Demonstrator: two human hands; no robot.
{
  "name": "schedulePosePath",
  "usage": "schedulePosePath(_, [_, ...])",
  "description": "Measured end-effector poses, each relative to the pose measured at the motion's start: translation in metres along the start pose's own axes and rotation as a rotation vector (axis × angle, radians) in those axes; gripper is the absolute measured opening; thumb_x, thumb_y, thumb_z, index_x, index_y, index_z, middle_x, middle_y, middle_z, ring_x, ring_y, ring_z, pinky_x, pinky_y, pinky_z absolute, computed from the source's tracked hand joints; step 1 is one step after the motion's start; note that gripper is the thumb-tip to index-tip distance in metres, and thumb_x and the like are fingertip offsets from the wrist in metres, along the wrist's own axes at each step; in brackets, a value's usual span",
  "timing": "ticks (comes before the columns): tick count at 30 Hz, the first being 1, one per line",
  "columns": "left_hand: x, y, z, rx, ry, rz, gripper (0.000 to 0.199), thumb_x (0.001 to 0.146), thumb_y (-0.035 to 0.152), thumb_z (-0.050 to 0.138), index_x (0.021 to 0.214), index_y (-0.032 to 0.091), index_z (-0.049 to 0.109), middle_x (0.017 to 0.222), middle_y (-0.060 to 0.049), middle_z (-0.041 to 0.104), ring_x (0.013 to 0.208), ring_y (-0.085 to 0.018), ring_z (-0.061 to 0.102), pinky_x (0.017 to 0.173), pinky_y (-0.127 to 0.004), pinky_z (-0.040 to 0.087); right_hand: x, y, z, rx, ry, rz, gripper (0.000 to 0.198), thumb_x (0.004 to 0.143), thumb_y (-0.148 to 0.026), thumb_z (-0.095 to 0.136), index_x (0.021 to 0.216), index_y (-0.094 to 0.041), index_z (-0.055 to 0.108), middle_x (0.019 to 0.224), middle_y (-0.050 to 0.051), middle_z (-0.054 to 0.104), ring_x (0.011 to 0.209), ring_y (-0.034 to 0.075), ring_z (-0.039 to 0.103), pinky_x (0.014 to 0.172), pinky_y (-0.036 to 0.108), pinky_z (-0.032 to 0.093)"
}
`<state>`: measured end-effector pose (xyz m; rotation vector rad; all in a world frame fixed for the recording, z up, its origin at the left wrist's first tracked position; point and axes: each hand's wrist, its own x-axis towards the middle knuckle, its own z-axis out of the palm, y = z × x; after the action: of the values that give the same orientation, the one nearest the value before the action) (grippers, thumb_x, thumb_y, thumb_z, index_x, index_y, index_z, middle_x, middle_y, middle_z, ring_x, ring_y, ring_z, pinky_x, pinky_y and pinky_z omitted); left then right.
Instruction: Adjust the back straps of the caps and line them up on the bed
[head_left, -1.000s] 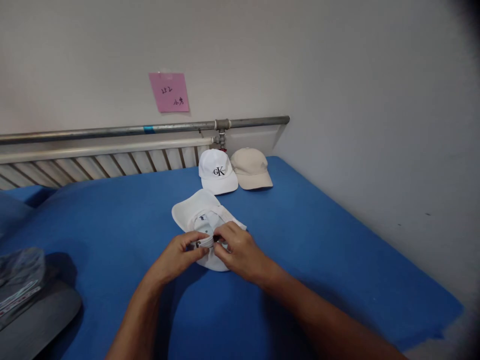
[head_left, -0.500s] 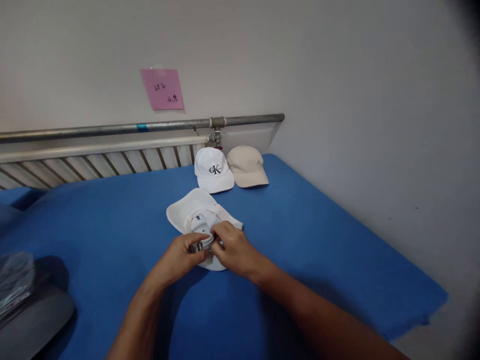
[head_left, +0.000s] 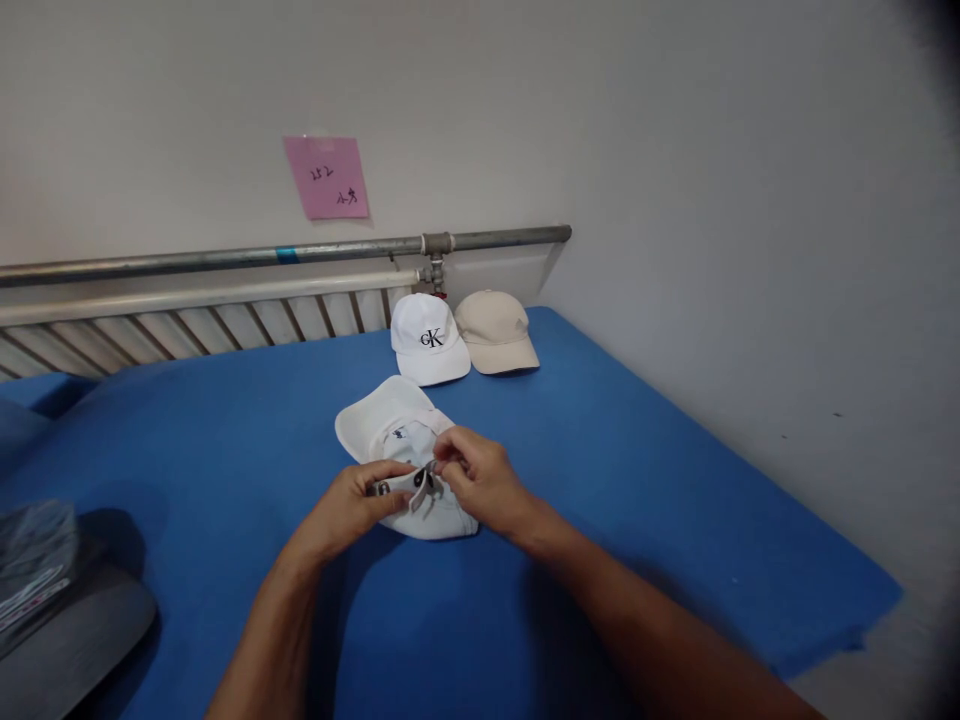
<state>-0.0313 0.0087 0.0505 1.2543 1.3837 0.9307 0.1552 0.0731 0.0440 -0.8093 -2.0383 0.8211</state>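
Observation:
A white baseball cap point(head_left: 375, 425) lies upside down on the blue cover, its brim toward the far left and its inside showing. My left hand point(head_left: 360, 505) pinches the cap's back strap point(head_left: 401, 483) between thumb and fingers. Beside it, my right hand point(head_left: 480, 478) has its fingertips closed at the strap's end, where a small dark metal piece point(head_left: 420, 480) shows. The exact grip of the right fingertips is partly hidden. Beyond them stand a white cap with black letters point(head_left: 429, 340) and a beige cap point(head_left: 495, 332), side by side and brims facing me.
A grey cap point(head_left: 82, 620) sits at the near left, cut off by the frame. The blue-covered surface point(head_left: 637, 480) meets a wall on the right. Behind it run a metal pipe point(head_left: 352, 250) and a radiator point(head_left: 262, 320). A pink note point(head_left: 326, 180) hangs on the wall.
My right hand has moved slightly right and up, drawing away from my left. The strap end and dark metal piece now show between the hands, and the cap's rear side has shifted.

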Motion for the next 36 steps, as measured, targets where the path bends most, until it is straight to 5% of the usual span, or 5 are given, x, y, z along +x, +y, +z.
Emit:
schedulePosePath(5, [0.001,-0.001,-0.005,0.004,-0.042,0.031,0.026,0.074,0.033,0.071,0.095,0.019,0.075,0.09,-0.005,0.072,0.078,-0.018,0.061,0.073,-0.028,0.045,0.002,-0.002,-0.005,-0.033,-0.087,0.046,0.034,0.074,-0.004,0.048,0.101,-0.018,0.063,0.095,0.004,0.067,0.076,0.013,0.058,0.072,0.025,0.044])
schedulePosePath(9, [0.001,-0.001,-0.004,0.018,-0.062,0.071,0.024,0.078,0.034,0.067,0.096,0.02,0.074,0.092,-0.004,0.071,0.083,-0.018,0.06,0.077,-0.028,0.045,0.003,-0.003,-0.005,-0.008,-0.251,0.081,0.023,0.079,-0.007,0.049,0.088,-0.018,0.067,0.084,0.002,0.068,0.075,0.013,0.059,0.07,0.024,0.043])
schedulePosePath(15, [0.0,-0.002,-0.005,0.005,-0.073,0.046,0.024,0.078,0.034,0.066,0.096,0.019,0.072,0.084,-0.002,0.069,0.074,-0.015,0.057,0.071,-0.026,0.043,0.005,0.004,-0.001,-0.005,-0.277,0.112,0.018,0.08,-0.009,0.049,0.082,-0.016,0.066,0.079,0.001,0.067,0.072,0.012,0.058,0.066,0.022,0.04])
schedulePosePath(31, [-0.001,-0.004,-0.007,-0.066,-0.034,0.03,0.023,0.077,0.034,0.069,0.094,0.02,0.072,0.086,-0.002,0.069,0.074,-0.014,0.055,0.07,-0.024,0.04,0.018,0.029,-0.015,-0.391,-0.154,0.276,0.018,0.082,-0.01,0.047,0.079,-0.014,0.064,0.078,0.008,0.067,0.069,0.017,0.057,0.065,0.028,0.038])
schedulePosePath(36, [0.0,-0.004,-0.004,-0.063,-0.008,0.017,0.023,0.078,0.037,0.069,0.091,0.018,0.07,0.079,0.0,0.064,0.067,-0.011,0.051,0.063,-0.022,0.037,0.011,0.013,-0.016,-0.33,0.032,0.094,0.025,0.083,-0.012,0.048,0.104,-0.015,0.062,0.102,0.01,0.063,0.091,0.019,0.058,0.081,0.032,0.044])
